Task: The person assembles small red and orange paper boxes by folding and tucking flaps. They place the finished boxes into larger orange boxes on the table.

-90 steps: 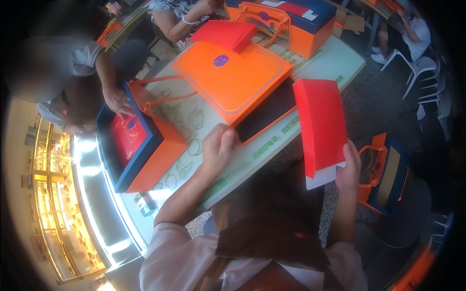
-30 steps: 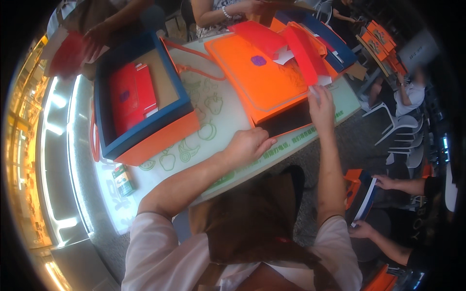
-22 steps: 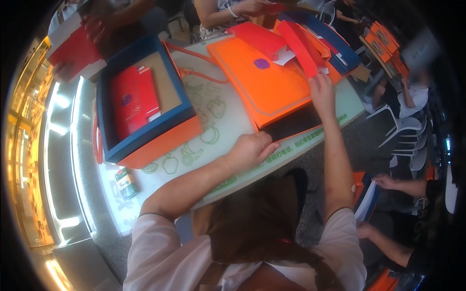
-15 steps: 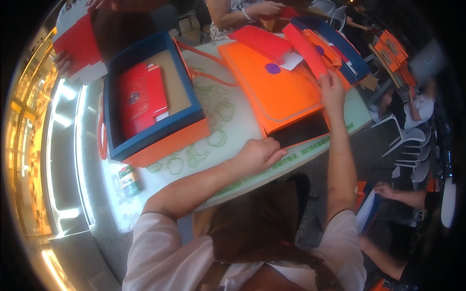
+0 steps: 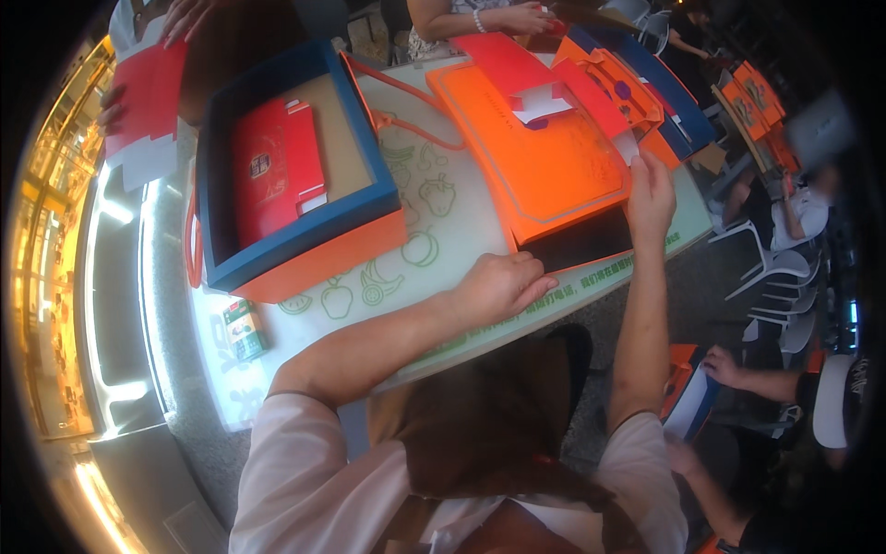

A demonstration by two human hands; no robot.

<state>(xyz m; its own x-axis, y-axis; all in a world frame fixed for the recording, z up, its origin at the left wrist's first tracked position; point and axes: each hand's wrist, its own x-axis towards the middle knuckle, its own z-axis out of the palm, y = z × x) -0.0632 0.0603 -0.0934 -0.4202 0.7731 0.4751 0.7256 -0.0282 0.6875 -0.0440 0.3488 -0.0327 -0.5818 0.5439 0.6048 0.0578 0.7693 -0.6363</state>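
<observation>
On the fruit-print table (image 5: pixel 471 242), lit display case (image 5: pixel 55 277) to the left, white chairs (image 5: pixel 769 245) to the right: narrow red carton (image 5: pixel 591 100) over the orange gift box (image 5: pixel 540 171)'s right side, right hand (image 5: pixel 652 198) pinching its white end flap. Left hand (image 5: pixel 503 284) loosely curled at the box's near corner; can't tell if it grips. Carton was off-table 3 s ago.
</observation>
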